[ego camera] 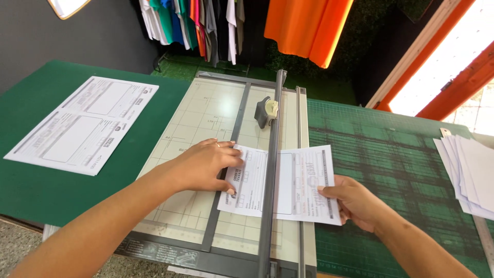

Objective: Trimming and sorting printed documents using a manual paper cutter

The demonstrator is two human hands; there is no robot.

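I am pressing my left hand (206, 166) flat and open on the near-left part of a printed sheet (303, 183) lying across a trimmer (206, 116), under its rail (271, 170). My right hand (355, 202) is pinching the sheet's right edge over the green mat (391, 154). The cutter head (266, 111) is sitting at the far end of the rail. The sheet is lying slightly askew, it seems, so a skewed cut is the risk if either hand lets it creep. A larger print (85, 123) is lying far left, loose sheets (471, 172) at right.
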